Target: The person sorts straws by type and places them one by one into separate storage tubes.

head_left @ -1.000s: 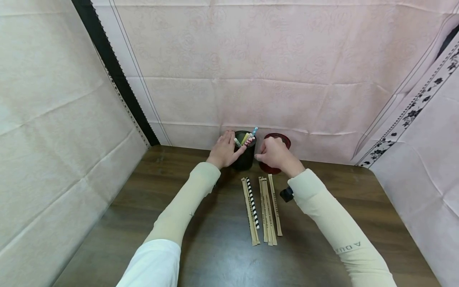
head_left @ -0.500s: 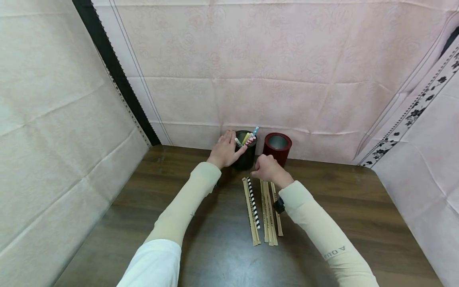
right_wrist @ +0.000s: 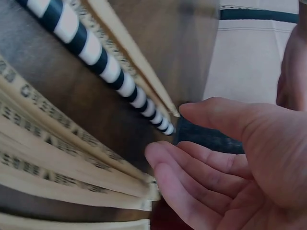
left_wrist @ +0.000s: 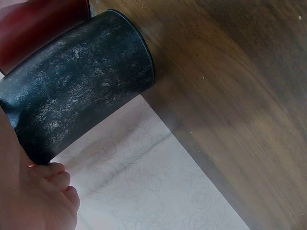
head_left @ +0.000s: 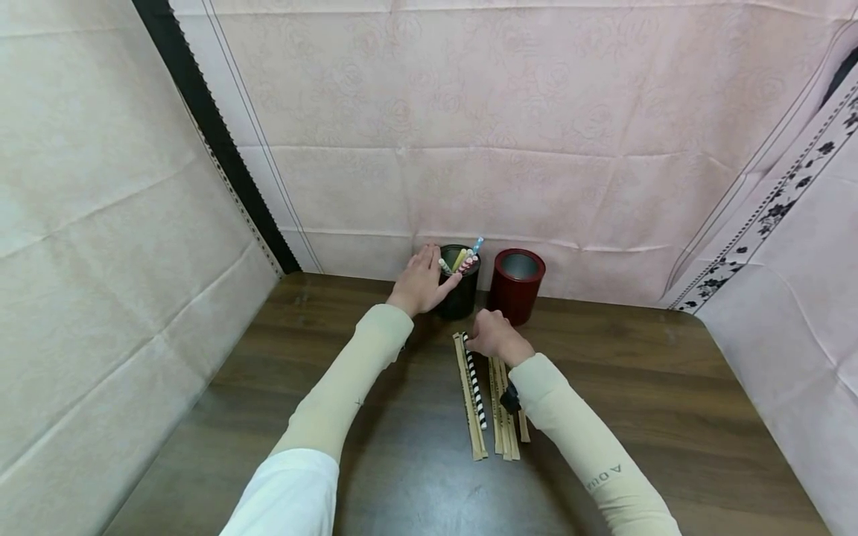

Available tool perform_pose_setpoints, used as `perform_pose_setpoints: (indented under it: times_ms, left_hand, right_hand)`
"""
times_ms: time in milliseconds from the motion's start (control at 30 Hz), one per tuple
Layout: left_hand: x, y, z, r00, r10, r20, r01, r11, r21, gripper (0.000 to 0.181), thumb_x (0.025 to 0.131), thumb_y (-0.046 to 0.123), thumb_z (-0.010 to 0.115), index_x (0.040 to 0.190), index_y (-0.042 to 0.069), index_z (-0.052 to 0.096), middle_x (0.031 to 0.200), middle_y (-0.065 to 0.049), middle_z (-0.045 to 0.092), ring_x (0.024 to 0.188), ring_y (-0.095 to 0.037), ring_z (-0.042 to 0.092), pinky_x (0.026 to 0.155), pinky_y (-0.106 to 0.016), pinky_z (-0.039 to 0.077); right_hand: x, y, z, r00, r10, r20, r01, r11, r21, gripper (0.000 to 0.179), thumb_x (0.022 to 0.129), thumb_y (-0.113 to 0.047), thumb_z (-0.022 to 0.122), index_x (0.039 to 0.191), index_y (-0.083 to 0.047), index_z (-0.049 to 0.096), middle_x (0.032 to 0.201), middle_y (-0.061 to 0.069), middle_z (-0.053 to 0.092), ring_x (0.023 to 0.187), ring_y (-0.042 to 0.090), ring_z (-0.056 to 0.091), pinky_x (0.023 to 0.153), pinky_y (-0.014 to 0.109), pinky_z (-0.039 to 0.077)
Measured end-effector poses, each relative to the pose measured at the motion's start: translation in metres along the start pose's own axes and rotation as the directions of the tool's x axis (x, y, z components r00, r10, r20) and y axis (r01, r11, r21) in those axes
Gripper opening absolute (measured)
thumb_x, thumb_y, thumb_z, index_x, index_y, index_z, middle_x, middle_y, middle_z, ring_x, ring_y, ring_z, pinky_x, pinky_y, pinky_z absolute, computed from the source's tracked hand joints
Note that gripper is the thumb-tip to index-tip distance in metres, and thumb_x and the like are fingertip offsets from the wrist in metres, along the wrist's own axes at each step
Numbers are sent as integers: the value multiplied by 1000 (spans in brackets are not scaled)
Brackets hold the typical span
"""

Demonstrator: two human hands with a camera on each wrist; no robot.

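Note:
My left hand holds the black cup from its left side, thumb on the near side by the rim. Patterned and yellow straws stick out of this cup. In the left wrist view, the fingers lie at the rim of the speckled dark cup. My right hand is over the far end of a black-and-white striped straw. Its thumb and fingers are parted around the straw's tip in the right wrist view, with nothing between them. Paper-wrapped straws lie beside the striped one.
A dark red cup stands right of the black cup, just beyond my right hand. Another paper-wrapped straw lies left of the striped straw. Behind the wooden table hangs a pale cloth.
My right hand has moved from the red cup's mouth toward me and slightly left, down to the striped straw. The left hand stays at the black cup.

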State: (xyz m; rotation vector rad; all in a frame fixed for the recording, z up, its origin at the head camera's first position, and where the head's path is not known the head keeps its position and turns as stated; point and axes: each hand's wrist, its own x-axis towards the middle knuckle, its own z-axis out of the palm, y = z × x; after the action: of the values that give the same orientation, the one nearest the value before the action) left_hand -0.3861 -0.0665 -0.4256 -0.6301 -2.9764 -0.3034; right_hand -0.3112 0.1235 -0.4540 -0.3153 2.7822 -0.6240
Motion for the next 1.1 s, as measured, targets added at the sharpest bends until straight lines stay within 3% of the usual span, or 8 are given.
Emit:
perform_pose_setpoints:
  times_ms: [533,567,767,800,900,1100]
  left_hand:
    - [2,0,2,1000,1,-1,-1,1000,8,92,110,67,23,168,-3,11,177,-20,15,167,-31,11,136,-42,14]
    - [2,0,2,1000,1,-2,-1,1000,9,92,109,67,23,168,-3,11,177,-20,15,167,-31,11,136,-42,14]
    - [2,0,2,1000,5,-3,-5,1000,6,92,109,67,23,168,-3,11,177,-20,16,167,-31,11,136,-42,14]
    - [2,0,2,1000,5,-4,-5,1000,6,92,109,67,23,168,-3,11,177,-20,16,167,-31,11,136,-42,14]
    - [1,1,1,1000,3,-4,-3,1000,8,91,110,66,24,168,-3,11,177,-20,16,167,-31,12,136,-41,14]
    - [-1,1,0,1000,-3,-3,3,1000,-3,91,110,66,24,168,-3,11,177,-20,14,167,-31,11,136,-42,13]
  right_hand:
    - [10,13,18,998,24,-52,-26,999,-28,50,93,-17,74,52,-16,45,50,-3,39,52,15,40,62,33,39]
    - [20,25,25,998,-1,-60,-1,1000,-25,49,94,-20,74,54,-16,46,51,-4,40,53,15,41,62,32,40]
    - [21,22,25,997,36,-62,-37,999,-5,40,95,-22,75,62,-12,55,57,0,50,58,19,54,65,34,45]
    - [12,10,18,996,72,-56,-72,997,-3,38,95,-20,75,63,-11,57,58,2,51,59,21,55,65,34,46]
    - [11,9,19,994,93,-59,-93,996,16,33,96,-22,76,69,-9,61,62,3,55,61,21,57,64,33,46]
    - [13,12,16,990,139,-36,-135,986,93,37,99,-25,74,69,-10,56,62,3,54,57,18,54,56,30,45]
